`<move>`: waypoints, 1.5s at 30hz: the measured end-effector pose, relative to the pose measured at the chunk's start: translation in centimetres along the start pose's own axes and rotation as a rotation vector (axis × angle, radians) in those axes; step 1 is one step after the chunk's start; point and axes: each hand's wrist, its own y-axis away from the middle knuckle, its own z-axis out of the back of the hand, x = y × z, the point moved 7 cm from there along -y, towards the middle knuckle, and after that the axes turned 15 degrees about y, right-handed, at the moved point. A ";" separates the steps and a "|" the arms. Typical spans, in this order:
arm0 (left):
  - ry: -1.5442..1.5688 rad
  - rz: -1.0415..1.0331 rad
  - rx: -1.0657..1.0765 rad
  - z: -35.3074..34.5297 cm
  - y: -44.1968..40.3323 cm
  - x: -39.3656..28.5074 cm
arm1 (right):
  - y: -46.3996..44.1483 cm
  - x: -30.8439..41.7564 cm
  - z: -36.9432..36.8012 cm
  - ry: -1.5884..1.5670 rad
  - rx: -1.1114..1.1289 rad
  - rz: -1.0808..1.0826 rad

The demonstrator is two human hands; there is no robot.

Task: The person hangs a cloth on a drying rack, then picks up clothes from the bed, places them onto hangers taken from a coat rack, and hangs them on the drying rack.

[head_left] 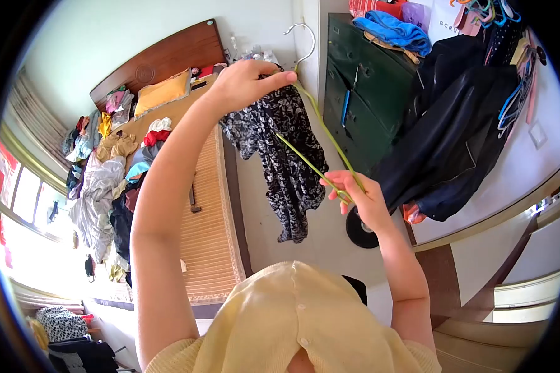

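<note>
A black-and-white patterned garment (290,155) hangs in front of me. My left hand (250,84) is closed at its top, thumb pointing right; the fingers are partly hidden behind the cloth. A yellow-green clothes hanger (322,124) with a pale hook (313,43) stands tilted beside the garment, its hook pointing up. My right hand (358,196) pinches the hanger at its lower corner. One hanger arm runs from there up and left to the front of the cloth, and its end lies against the garment.
A bed (211,248) with a wooden headboard (168,56) and heaped clothes (106,180) is at left. A dark green cabinet (370,81) stands at right. Dark jackets (454,130) hang beside it, above a round black base (361,229) on the floor.
</note>
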 end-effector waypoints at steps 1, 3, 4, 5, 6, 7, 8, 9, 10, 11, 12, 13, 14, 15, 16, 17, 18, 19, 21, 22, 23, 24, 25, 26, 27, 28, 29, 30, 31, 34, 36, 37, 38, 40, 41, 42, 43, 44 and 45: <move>-0.003 0.021 0.012 0.1 0.0 -0.1 | 0.1 -0.2 -0.2 -0.007 0.012 0.005; -0.081 0.051 -0.027 0.2 0.1 -1.1 | 0.4 0.3 -0.9 -0.042 0.086 0.052; -0.109 0.031 -0.031 0.1 -0.1 -1.3 | 0.4 0.4 -1.1 -0.058 0.126 0.075; -0.139 0.008 -0.039 -0.1 -0.3 -1.4 | 0.3 -0.2 -1.3 -0.185 0.215 0.051; -0.170 -0.017 -0.049 0.0 -0.4 -1.5 | -0.1 -0.6 -0.6 -0.276 0.160 0.026; -0.132 -0.031 -0.066 0.2 -0.4 -1.5 | -0.4 -1.0 0.2 -0.368 0.105 0.003; -0.109 -0.008 -0.044 0.2 -0.5 -1.3 | -0.7 -1.7 1.1 -0.459 0.050 -0.021; -0.086 0.014 -0.023 0.4 -0.6 -1.2 | -1.5 -6.7 3.3 -0.365 -0.169 -0.101; -0.064 0.037 -0.003 0.6 -0.6 -1.2 | -2.1 -8.6 3.3 -0.146 -0.211 -0.118; -0.062 0.048 0.015 0.8 -0.6 -1.4 | -2.6 -9.8 3.1 0.073 -0.251 -0.132; -0.061 0.042 0.008 0.9 -0.6 -1.6 | -3.2 -10.7 2.8 0.291 -0.290 -0.145; -0.062 0.036 0.001 1.0 -0.7 -1.7 | -4.1 -10.8 1.9 0.362 -0.348 -0.039; -0.062 0.031 -0.005 1.0 -0.7 -1.8 | -5.0 -10.3 0.5 0.431 -0.403 0.065; -0.065 0.035 0.003 0.9 -0.7 -1.7 | -5.2 -6.9 -0.5 0.592 -0.470 0.070; -0.068 0.038 0.009 0.8 -0.8 -1.7 | -5.9 -6.2 -1.0 0.687 -0.511 0.053; -0.071 0.039 0.014 0.7 -0.8 -1.7 | -6.8 -6.3 -1.2 0.811 -0.546 0.164; -0.073 0.043 0.015 0.7 -0.7 -1.5 | -7.4 -6.0 -1.6 0.935 -0.580 0.279; -0.076 0.046 0.010 0.7 -0.6 -1.3 | -7.9 -7.6 -0.7 0.684 -0.537 0.138; -0.053 0.032 -0.023 1.5 -0.2 -0.5 | -9.4 -11.0 0.7 0.239 -0.358 -0.149; -0.026 0.019 -0.042 1.8 0.0 0.0 | -9.3 -12.5 1.3 -0.252 -0.206 -0.209; 0.003 0.005 -0.056 2.0 0.4 0.6 | -9.2 -11.7 1.9 -0.439 -0.106 -0.206; 0.011 0.040 -0.053 2.3 0.8 1.5 | -9.2 -10.4 1.9 -0.624 -0.011 -0.201; 0.020 0.069 -0.051 2.6 1.1 2.4 | -9.1 -9.7 2.2 -0.671 -0.044 -0.278; 0.030 0.096 -0.052 3.0 1.5 3.1 | -8.9 -7.7 1.7 -0.696 -0.074 -0.287; 0.036 0.097 -0.054 3.0 1.9 3.3 | -9.0 -7.6 1.7 -0.682 -0.094 -0.308; 0.052 0.119 -0.046 3.0 2.2 3.4 | -9.0 -7.5 1.7 -0.671 -0.115 -0.330; 0.067 0.142 -0.037 3.0 2.3 3.5 | -8.9 -6.4 1.3 -0.691 -0.107 -0.344; 0.083 0.165 -0.029 2.9 2.4 3.7 | -8.6 -4.7 0.7 -0.710 -0.099 -0.358; 0.133 0.117 -0.056 2.9 2.5 3.7 | -8.5 -3.7 0.3 -0.728 -0.090 -0.374; 0.103 0.180 -0.059 3.1 2.4 4.7 | -9.6 -6.0 1.4 -0.061 -0.112 -0.290; 0.071 0.212 -0.090 3.3 2.5 4.9 | -10.3 -8.8 3.1 0.138 -0.201 -0.206; 0.056 0.227 -0.106 3.3 2.5 4.9 | -10.1 -8.7 3.6 0.192 -0.261 -0.201; 0.056 0.230 -0.133 3.3 2.6 4.7 | -9.8 -8.4 4.2 0.248 -0.320 -0.195; 0.060 0.239 -0.192 3.5 3.1 4.4 | -8.7 -6.8 5.7 0.603 -0.418 -0.066; 0.041 0.238 -0.217 3.6 3.2 4.8 | -8.1 -6.0 6.3 0.782 -0.462 0.002; 0.020 0.238 -0.240 3.5 3.4 5.5 | -7.6 -5.1 6.8 0.958 -0.504 0.071; -0.002 0.236 -0.263 3.4 3.6 6.1 | -7.7 -6.8 7.6 0.631 -0.406 -0.124; -0.027 0.228 -0.282 3.4 3.7 6.2 | -7.3 -5.6 6.8 0.292 -0.287 -0.364; -0.052 0.218 -0.298 3.3 3.8 6.3 | -7.1 -4.2 6.3 0.209 -0.254 -0.422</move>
